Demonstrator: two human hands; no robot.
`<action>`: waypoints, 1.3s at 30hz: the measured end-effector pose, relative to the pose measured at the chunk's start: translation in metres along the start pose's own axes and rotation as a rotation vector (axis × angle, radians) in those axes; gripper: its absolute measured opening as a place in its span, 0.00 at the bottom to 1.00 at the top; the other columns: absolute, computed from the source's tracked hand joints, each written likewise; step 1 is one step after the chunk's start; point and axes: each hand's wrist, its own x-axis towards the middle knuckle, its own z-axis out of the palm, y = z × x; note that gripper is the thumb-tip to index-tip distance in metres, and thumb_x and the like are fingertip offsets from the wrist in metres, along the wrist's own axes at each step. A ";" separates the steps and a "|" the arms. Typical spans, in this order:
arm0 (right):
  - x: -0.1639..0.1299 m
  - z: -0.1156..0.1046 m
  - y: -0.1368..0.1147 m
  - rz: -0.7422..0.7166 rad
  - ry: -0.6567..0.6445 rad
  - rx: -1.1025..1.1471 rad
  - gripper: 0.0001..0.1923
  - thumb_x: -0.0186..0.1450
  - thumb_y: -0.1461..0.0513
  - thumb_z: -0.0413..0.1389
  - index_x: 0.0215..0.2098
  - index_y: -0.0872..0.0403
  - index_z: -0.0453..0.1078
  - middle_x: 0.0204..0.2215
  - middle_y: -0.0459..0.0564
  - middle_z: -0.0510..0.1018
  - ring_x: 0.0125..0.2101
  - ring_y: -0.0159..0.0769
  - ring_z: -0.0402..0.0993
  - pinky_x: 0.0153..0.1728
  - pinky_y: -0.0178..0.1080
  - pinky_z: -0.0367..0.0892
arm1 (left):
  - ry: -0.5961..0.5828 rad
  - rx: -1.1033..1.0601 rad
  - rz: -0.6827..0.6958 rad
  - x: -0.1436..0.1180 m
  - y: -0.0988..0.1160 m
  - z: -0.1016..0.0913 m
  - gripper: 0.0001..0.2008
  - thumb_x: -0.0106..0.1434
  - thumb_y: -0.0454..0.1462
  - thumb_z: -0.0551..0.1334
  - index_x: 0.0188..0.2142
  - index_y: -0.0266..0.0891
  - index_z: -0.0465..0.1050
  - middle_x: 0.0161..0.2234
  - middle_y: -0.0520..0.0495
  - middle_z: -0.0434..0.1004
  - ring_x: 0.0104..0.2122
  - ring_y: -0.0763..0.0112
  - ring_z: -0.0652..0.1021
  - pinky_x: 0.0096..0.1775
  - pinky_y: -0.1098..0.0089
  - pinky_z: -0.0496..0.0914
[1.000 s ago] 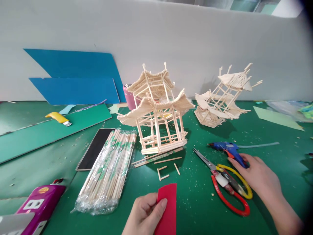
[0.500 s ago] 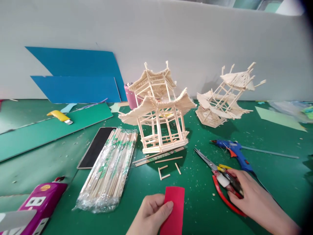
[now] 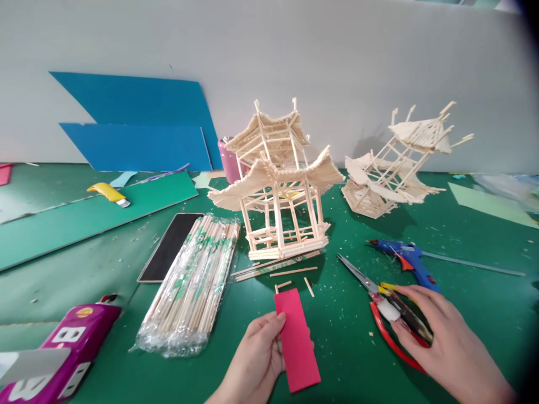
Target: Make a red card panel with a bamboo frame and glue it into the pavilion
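My left hand (image 3: 256,365) pinches a red paper strip (image 3: 297,341) by its left edge, low in the middle of the green mat. My right hand (image 3: 446,345) lies on the red and yellow handles of the scissors (image 3: 381,300), fingers curled over them; the blades point up and left. A blue glue gun (image 3: 404,259) lies just beyond that hand. A two-tier pavilion of wooden sticks (image 3: 280,188) stands upright beyond the strip, with loose short sticks (image 3: 290,275) in front of it.
A second stick model (image 3: 398,168) leans tilted at the back right. A wrapped bundle of sticks (image 3: 193,283) and a black phone (image 3: 172,253) lie left of centre. A magenta box (image 3: 63,350) is at the bottom left, a yellow cutter (image 3: 108,194) and blue card sheets (image 3: 138,129) behind.
My right hand left the glue gun and came down onto the scissors' handles. My left hand has lifted the red strip further into view, turning it upright.
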 end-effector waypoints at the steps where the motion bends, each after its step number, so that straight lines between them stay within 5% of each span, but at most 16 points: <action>1: 0.002 -0.003 -0.012 -0.007 0.028 0.064 0.20 0.57 0.55 0.52 0.47 0.51 0.61 0.44 0.54 0.69 0.42 0.46 0.69 0.41 0.46 0.67 | -0.003 -0.008 -0.002 0.002 -0.001 0.000 0.10 0.48 0.38 0.68 0.26 0.32 0.71 0.25 0.37 0.80 0.24 0.60 0.79 0.32 0.62 0.73; 4: 0.006 -0.005 -0.059 -0.092 -0.080 0.372 0.13 0.62 0.58 0.49 0.45 0.50 0.61 0.29 0.46 0.73 0.28 0.33 0.72 0.28 0.32 0.69 | -0.030 -0.033 0.003 0.006 -0.007 0.000 0.09 0.50 0.37 0.66 0.26 0.31 0.72 0.25 0.36 0.79 0.25 0.60 0.79 0.31 0.63 0.73; 9: 0.010 0.015 -0.119 -0.228 -0.353 0.623 0.17 0.64 0.62 0.47 0.52 0.52 0.59 0.23 0.42 0.73 0.24 0.29 0.70 0.28 0.29 0.67 | -0.094 -0.088 0.010 0.005 -0.012 -0.001 0.07 0.51 0.36 0.65 0.27 0.31 0.72 0.19 0.45 0.76 0.19 0.69 0.76 0.26 0.70 0.71; 16: 0.009 0.041 -0.132 -0.207 -0.239 0.739 0.10 0.62 0.64 0.48 0.40 0.52 0.68 0.31 0.48 0.75 0.30 0.32 0.73 0.33 0.30 0.68 | -0.074 -0.093 -0.003 0.006 -0.018 0.000 0.11 0.47 0.40 0.67 0.26 0.34 0.72 0.19 0.49 0.74 0.20 0.70 0.75 0.25 0.71 0.69; 19: 0.013 0.042 -0.127 -0.087 -0.220 0.792 0.08 0.64 0.63 0.48 0.35 0.51 0.68 0.30 0.47 0.75 0.32 0.32 0.73 0.33 0.29 0.67 | -0.061 0.028 0.024 0.006 -0.021 -0.006 0.17 0.46 0.44 0.67 0.31 0.33 0.72 0.21 0.47 0.74 0.20 0.70 0.75 0.26 0.71 0.68; 27: 0.030 0.030 -0.118 -0.004 -0.303 0.772 0.08 0.64 0.59 0.48 0.36 0.50 0.68 0.35 0.47 0.73 0.39 0.35 0.71 0.38 0.32 0.66 | 0.105 1.022 0.826 -0.003 0.015 -0.027 0.08 0.56 0.36 0.58 0.36 0.38 0.71 0.27 0.47 0.71 0.27 0.69 0.73 0.31 0.69 0.69; 33: 0.033 0.028 -0.131 -0.032 -0.386 0.788 0.10 0.65 0.60 0.46 0.36 0.51 0.68 0.32 0.48 0.74 0.35 0.36 0.72 0.37 0.34 0.66 | 0.122 1.456 1.031 0.006 0.043 -0.022 0.12 0.58 0.35 0.57 0.42 0.38 0.69 0.39 0.40 0.71 0.39 0.59 0.73 0.40 0.60 0.69; 39: 0.031 0.037 -0.139 -0.070 -0.360 0.782 0.09 0.65 0.63 0.46 0.38 0.52 0.68 0.33 0.48 0.75 0.35 0.35 0.72 0.36 0.33 0.66 | 0.077 1.571 1.209 0.018 0.042 -0.022 0.10 0.60 0.30 0.52 0.39 0.34 0.70 0.35 0.41 0.72 0.36 0.62 0.72 0.38 0.60 0.68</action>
